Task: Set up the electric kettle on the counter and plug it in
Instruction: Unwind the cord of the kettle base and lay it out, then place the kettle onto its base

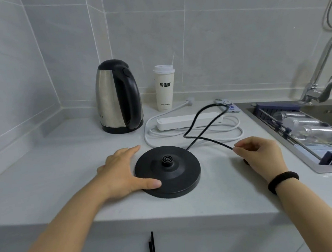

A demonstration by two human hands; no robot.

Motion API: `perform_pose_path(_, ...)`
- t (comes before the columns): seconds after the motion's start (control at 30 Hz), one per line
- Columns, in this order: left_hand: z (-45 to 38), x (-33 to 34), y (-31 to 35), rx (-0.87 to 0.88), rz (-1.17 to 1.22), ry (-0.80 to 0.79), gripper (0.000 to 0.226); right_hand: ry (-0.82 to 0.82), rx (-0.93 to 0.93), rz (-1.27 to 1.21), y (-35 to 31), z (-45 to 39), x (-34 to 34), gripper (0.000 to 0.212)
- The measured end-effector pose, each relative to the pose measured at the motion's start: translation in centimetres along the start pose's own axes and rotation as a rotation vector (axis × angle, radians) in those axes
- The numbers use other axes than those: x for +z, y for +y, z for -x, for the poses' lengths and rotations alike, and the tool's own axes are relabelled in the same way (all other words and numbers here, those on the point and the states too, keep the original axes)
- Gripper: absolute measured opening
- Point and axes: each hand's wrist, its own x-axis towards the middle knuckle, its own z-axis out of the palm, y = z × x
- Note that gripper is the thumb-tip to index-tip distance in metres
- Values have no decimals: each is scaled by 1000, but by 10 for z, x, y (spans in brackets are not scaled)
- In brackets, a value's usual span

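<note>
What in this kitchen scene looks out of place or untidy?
The black cord from the kettle base loops and crosses itself over the white power strip. The kettle stands off its base. Nothing looks spilled or damaged.

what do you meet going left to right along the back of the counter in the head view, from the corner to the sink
kettle → white cup → white power strip → faucet
</note>
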Motion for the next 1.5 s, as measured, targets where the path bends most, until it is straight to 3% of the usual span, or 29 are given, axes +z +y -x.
perform_pose_path(0.13, -2, 2, -15, 43, 99, 10, 126, -18, -42, 111, -2, 1, 5, 7)
perform_pose_path(0.33, -12, 10, -14, 140, 290, 99, 98, -28, -60, 202, -5, 3, 7, 9)
perform_pose_path(0.5, -52, 0, 4, 168, 467, 371, 82, -66, -64, 256, -6, 3, 9, 12)
perform_pose_path(0.7, -117, -27, 29, 50, 517, 645, 79, -51, -58, 222, -6, 2, 10, 11)
perform_pose_path(0.9, -155, -27, 30, -40, 542, 528, 60, 95, -51, 34, -4, -1, 8, 14)
perform_pose_path(1.0, -157, -24, 29, -3, 456, 483, 59, 145, -62, -18, -4, -1, 8, 14)
perform_pose_path(1.5, -86, -24, 38, 263, 590, 496, 39, 262, -111, -158, -13, 1, 8, 16)
